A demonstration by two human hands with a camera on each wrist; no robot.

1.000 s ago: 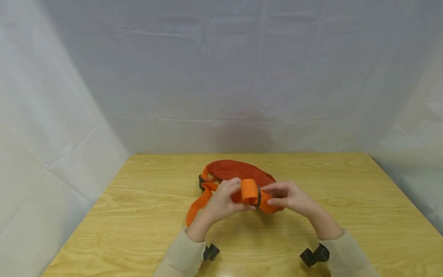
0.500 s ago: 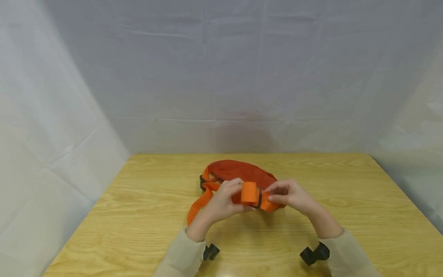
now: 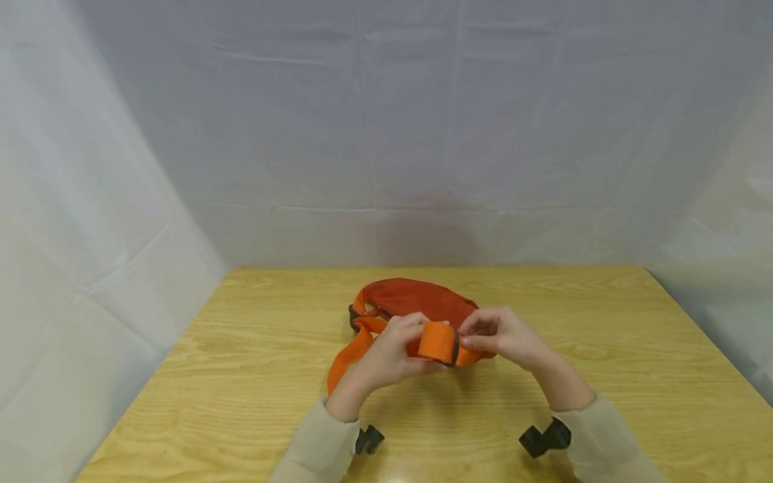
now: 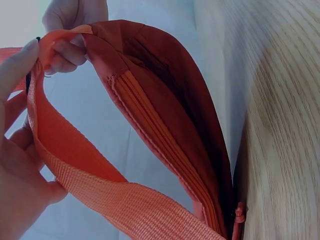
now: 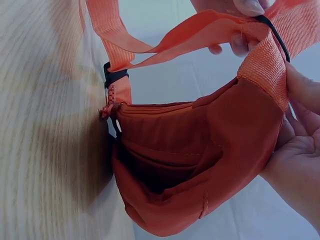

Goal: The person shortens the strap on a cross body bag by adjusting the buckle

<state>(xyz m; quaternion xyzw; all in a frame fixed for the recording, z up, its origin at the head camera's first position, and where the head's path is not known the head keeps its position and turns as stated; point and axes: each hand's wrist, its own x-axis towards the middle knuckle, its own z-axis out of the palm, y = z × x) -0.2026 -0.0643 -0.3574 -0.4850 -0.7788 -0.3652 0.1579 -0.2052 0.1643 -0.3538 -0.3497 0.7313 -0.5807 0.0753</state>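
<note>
A red waist bag [image 3: 423,298] with a zipper [image 4: 150,127] lies tilted on the table, its near end raised. Its orange strap [image 3: 436,342] folds into a loop at a black slider [image 3: 455,347]. My left hand [image 3: 395,349] holds that loop, with thumb and fingers around the webbing beside the slider. On the other side, my right hand [image 3: 507,339] pinches the strap where it joins the bag's end, fingertips right at the slider. The right wrist view shows the bag's front pocket [image 5: 160,175] gaping.
A black buckle [image 3: 353,317] sits at the bag's far left end, and a loose length of strap [image 3: 347,359] trails beside the left forearm. The wooden table [image 3: 272,322] ends at a white sheet backdrop [image 3: 302,168]. Black camera mounts [image 3: 545,439] hang below the wrists.
My right hand has moved slightly left and up, its fingertips closer to the slider. The strap loop has tipped a little and sits slightly lower; the left hand has barely moved.
</note>
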